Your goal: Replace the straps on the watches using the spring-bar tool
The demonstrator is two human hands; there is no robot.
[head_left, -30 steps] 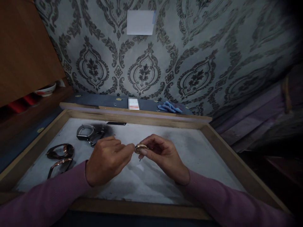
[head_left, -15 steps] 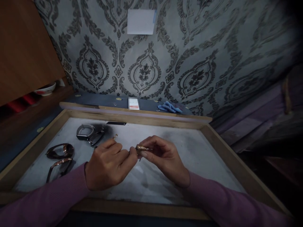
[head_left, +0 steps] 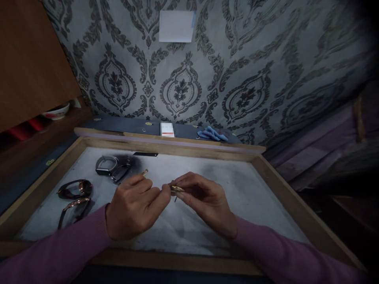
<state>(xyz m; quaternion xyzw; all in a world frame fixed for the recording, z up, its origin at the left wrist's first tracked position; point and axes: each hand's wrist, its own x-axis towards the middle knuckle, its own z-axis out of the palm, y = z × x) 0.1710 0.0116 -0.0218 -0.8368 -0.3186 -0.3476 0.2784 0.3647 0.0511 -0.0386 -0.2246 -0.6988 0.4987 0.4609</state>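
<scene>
On my remote feed, the right hand has thumb and fingertips clamped on a gold piece, narrow, rounded and shiny, above mid-tray. Left hand: fingers curled, tips against the piece's left end; I cannot tell whether they grip. A gold strip shows beyond the left knuckles. Tray: wooden rim, smudged white floor. At its left I note a looped grey watch and a glossy rose-gold watch. Behind the rim, a crumpled blue cloth.
</scene>
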